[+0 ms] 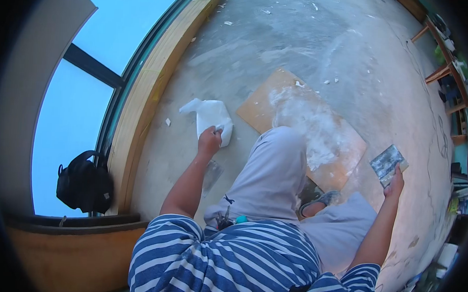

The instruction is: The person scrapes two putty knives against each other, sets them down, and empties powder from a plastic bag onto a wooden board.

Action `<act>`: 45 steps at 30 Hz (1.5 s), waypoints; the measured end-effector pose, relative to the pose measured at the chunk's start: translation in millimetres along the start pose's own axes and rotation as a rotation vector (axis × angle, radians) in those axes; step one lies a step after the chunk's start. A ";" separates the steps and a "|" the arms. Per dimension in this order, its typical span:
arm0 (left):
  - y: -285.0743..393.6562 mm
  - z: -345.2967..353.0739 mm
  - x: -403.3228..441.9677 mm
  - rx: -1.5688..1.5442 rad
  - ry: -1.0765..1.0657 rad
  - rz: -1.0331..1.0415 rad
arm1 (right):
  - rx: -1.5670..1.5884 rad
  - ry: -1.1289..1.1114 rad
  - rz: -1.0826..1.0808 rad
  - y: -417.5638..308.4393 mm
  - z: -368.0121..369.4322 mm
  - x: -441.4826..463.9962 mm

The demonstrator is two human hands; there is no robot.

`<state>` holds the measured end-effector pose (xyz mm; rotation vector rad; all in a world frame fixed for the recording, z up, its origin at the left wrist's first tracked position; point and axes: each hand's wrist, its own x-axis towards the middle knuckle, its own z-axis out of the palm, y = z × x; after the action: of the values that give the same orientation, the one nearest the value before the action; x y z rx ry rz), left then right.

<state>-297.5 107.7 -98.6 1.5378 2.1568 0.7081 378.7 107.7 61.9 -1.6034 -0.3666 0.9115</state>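
My left hand (210, 140) is closed on a crumpled white sheet (212, 115), which hangs above the concrete floor. Out to the right, my right hand (395, 183) grips a flat rectangular block (387, 164) with a dark, whitish-smeared face. Between my hands, a brown board (256, 108) covered with white powder lies on the floor, partly hidden by my raised knee. A greyish see-through piece (212, 175) lies on the floor beside my left forearm.
A window with a wooden sill (145, 98) runs along the left. A black bag (84, 184) rests near an orange-brown wooden piece (72, 254). White scraps dot the floor (238, 47). Wooden tables (446, 61) and cables are at the right.
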 end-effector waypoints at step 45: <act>46.5 4.0 62.7 -0.510 -0.298 -0.390 | -0.898 0.419 0.307 207.6 -30.7 97.3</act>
<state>-280.4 180.3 -75.2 0.8669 1.7921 0.7590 412.9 99.6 -166.8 -2.6763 -0.2407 0.6206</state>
